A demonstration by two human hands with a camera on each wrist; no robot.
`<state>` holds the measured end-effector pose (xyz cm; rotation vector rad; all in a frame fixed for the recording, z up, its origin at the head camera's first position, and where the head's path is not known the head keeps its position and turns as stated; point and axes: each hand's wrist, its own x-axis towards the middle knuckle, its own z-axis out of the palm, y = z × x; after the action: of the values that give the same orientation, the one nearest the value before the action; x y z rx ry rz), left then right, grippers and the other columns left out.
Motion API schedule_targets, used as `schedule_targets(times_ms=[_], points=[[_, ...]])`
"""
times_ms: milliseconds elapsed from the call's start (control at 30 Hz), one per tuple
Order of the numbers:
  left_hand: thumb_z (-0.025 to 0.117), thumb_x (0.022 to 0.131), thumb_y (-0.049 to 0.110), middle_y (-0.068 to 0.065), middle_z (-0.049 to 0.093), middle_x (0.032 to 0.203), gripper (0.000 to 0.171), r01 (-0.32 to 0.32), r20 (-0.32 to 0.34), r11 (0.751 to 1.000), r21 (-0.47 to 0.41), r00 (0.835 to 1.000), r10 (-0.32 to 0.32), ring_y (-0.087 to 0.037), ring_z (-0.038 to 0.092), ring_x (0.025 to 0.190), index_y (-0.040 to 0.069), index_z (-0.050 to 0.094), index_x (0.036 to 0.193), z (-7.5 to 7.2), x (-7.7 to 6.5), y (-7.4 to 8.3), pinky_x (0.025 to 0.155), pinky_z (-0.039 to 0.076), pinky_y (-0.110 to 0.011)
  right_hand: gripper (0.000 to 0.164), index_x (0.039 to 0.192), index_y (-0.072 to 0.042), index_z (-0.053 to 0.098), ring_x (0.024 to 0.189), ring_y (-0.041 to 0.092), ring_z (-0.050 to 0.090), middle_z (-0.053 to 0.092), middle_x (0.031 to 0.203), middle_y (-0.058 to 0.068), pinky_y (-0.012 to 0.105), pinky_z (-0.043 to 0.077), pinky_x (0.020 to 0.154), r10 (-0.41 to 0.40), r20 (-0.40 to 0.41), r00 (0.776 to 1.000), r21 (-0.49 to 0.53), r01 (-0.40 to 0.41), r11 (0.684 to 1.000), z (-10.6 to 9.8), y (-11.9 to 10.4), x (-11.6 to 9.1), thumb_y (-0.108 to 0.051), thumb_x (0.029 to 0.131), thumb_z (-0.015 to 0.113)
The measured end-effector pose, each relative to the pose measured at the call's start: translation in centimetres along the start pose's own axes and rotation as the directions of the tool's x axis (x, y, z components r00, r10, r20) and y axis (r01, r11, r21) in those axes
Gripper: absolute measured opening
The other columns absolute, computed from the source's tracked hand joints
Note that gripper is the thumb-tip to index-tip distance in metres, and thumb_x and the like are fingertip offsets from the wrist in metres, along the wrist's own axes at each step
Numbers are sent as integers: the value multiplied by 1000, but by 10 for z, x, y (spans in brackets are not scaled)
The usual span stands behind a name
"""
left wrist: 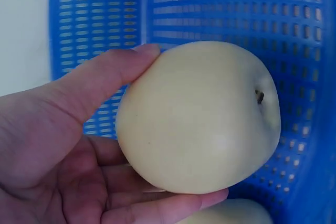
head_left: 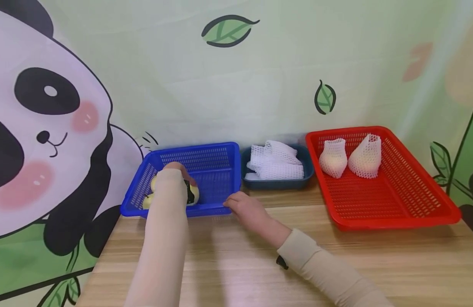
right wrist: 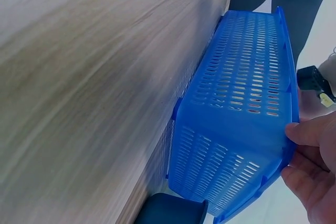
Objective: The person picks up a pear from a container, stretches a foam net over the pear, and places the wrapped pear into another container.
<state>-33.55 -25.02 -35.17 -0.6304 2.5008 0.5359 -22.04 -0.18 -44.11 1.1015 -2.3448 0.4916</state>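
Fruit (left wrist: 199, 119), pale and round, sits in the left hand (left wrist: 68, 156) inside the blue basket (head_left: 221, 183), thumb and fingers wrapped about its sides, seemingly so that something this smooth cannot roll; whether it is off the basket's floor I cannot tell; another fruit (head_left: 147, 201) lies near it. The right hand (head_left: 252, 213) pinches the basket's near right rim, probably to steady it; next to that basket a teal tray (head_left: 275, 184) gathers white foam nets (head_left: 275, 164); beyond, a red basket (head_left: 374, 200) holds two netted pieces (head_left: 364, 157), apparently wrapped against bruising.
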Motion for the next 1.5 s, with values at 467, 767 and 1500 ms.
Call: schedule_targets(times_ms=[467,767,1500], points=[[73,88,52,-6,64,91,55,-199,11,962,188,980,201,-18,58,80,1,66,107,-30,-9,16,70,52,-29,16,101,-7,77,99,19,70,76,101,3,26,59,89,-11,-34,999,-11,10,1000,6,1,-2,0,87,74],[71,92,42,-18,63,110,64,-462,-96,876,142,874,476,-24,57,89,-8,57,130,-16,-32,14,76,52,-33,19,106,-7,75,102,21,69,75,105,4,29,59,91,12,1,1000,7,-12,1000,7,1,-3,-3,88,74],[79,86,19,-24,53,149,79,-808,-439,583,-81,554,707,-42,58,124,3,42,154,45,-98,4,93,54,-56,31,121,-2,70,122,29,64,70,125,13,39,53,107,57,172,983,41,-65,997,-15,-10,-10,-11,92,72]])
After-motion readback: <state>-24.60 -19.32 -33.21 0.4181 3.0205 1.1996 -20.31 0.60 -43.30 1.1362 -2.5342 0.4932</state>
